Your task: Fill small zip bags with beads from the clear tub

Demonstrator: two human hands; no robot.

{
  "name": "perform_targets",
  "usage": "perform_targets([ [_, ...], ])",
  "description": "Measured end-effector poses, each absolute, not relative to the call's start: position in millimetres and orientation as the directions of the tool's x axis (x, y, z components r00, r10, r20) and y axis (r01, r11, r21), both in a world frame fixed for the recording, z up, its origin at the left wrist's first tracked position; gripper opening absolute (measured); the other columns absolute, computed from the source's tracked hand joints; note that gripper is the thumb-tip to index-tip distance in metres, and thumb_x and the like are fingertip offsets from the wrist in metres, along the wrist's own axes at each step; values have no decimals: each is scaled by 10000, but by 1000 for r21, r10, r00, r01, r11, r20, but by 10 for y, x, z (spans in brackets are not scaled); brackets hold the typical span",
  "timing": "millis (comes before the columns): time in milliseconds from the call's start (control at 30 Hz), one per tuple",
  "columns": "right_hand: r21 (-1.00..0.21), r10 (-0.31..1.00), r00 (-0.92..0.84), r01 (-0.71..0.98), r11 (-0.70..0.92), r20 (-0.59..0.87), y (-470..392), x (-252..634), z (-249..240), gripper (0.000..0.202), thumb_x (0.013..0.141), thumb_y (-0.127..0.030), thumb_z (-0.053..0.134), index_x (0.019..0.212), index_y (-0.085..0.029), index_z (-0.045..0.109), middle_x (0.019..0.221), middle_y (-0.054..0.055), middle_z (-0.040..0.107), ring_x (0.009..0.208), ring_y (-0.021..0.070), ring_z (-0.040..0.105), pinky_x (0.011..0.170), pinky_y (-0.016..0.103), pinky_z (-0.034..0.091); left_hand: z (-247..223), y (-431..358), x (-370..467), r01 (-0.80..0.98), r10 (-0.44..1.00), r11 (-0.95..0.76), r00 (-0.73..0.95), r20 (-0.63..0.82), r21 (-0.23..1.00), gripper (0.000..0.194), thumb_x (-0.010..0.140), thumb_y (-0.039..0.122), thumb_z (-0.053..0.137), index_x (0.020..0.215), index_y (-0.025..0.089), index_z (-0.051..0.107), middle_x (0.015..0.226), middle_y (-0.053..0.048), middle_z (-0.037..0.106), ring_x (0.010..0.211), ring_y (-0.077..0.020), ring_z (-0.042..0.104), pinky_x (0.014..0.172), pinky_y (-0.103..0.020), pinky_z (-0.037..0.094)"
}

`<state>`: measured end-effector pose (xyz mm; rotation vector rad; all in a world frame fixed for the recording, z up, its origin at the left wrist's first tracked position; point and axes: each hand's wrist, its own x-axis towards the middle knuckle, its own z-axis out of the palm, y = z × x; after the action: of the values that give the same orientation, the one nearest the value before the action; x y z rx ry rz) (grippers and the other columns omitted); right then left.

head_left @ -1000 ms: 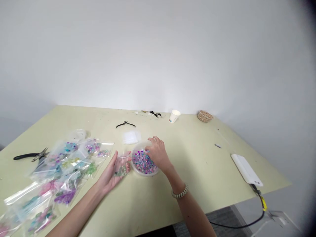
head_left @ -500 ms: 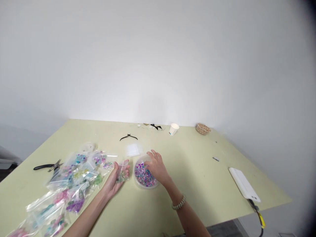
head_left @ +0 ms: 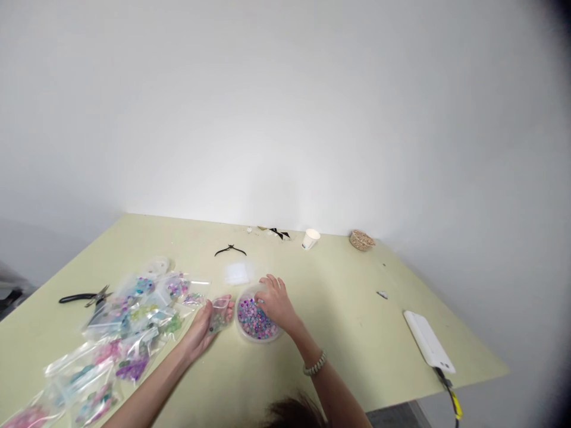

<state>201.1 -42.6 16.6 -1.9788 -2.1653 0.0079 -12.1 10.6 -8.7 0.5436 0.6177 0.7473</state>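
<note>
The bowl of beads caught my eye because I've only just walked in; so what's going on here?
A person is handling beads at a table. Their left hand holds a small clear plastic bag just left of the round bowl, while the right hand reaches into the bowl; whether its fingers grip any beads can't be made out. More bead bags lie spread on the left, near black-handled pliers.

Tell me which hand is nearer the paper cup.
Right. The right hand is at the bead bowl, nearer the person and slightly left of the cup; the left hand, holding a bag, is farther left.
</note>
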Motion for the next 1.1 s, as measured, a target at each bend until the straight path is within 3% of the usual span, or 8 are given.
perform_targets([
  [133, -381, 947, -27, 912, 154, 320, -461, 1920, 396, 93, 817, -218, 626, 899, -209, 669, 1236, 81, 493, 1272, 239, 305, 1052, 424, 269, -22, 59, -107, -407, 797, 474, 576, -183, 781, 487, 593, 456, 782, 901, 87, 709, 775, -102, 708, 666, -160, 610, 675, -236, 470],
  [267, -558, 898, -152, 737, 381, 412, -461, 1650, 689, 69, 823, -232, 626, 862, -198, 672, 1174, 61, 543, 1196, 175, 414, 1028, 327, 334, 70, 7, -110, -341, 792, 363, 603, -94, 867, 448, 608, 471, 762, 836, 88, 724, 697, -87, 684, 667, -173, 575, 671, -236, 424],
  [467, -620, 893, -322, 643, 449, 313, -389, 1469, 804, 103, 831, -225, 621, 882, -209, 710, 1138, 40, 555, 1164, 145, 439, 1030, 282, 322, 145, 11, -143, -302, 772, 296, 635, -40, 906, 404, 639, 456, 739, 833, 101, 736, 681, -84, 677, 698, -209, 573, 687, -253, 404],
  [567, -645, 900, -275, 629, 434, 338, -469, 1633, 786, 187, 860, -215, 580, 1016, -185, 680, 1159, 63, 554, 1119, 131, 484, 1000, 263, 354, 114, 42, -140, -287, 773, 284, 633, -41, 915, 414, 656, 457, 726, 891, 115, 735, 686, -78, 683, 698, -211, 582, 716, -266, 413],
  [700, -577, 946, -19, 789, 213, 323, -746, 2004, 694, 165, 821, -208, 626, 972, -202, 693, 1183, 79, 546, 1163, 178, 449, 1012, 334, 340, 19, 78, -116, -288, 785, 314, 615, -76, 905, 465, 683, 495, 695, 951, 116, 721, 777, -97, 707, 687, -184, 585, 724, -264, 425],
  [867, -378, 975, 201, 914, -151, 98, -1010, 2206, 589, 93, 752, -240, 696, 832, -215, 735, 1280, 97, 495, 1226, 243, 381, 1006, 400, 319, -5, 79, -96, -353, 770, 462, 614, -171, 814, 430, 689, 444, 716, 936, 93, 711, 786, -103, 711, 675, -164, 598, 699, -248, 458],
  [1000, -291, 972, 237, 930, -226, 2, -947, 2114, 591, 126, 734, -233, 699, 853, -248, 738, 1317, 71, 478, 1239, 248, 361, 992, 394, 324, 37, 110, -125, -410, 720, 627, 630, -291, 663, 416, 735, 424, 682, 981, 89, 681, 832, -101, 717, 664, -153, 623, 705, -245, 493],
  [1100, -251, 975, 213, 942, -223, -65, -856, 2048, 563, 120, 721, -235, 708, 832, -266, 739, 1334, 57, 461, 1245, 256, 344, 994, 409, 311, 37, 154, -149, -388, 716, 621, 635, -291, 681, 425, 735, 403, 689, 1002, 72, 673, 862, -116, 720, 683, -162, 641, 713, -237, 498],
])
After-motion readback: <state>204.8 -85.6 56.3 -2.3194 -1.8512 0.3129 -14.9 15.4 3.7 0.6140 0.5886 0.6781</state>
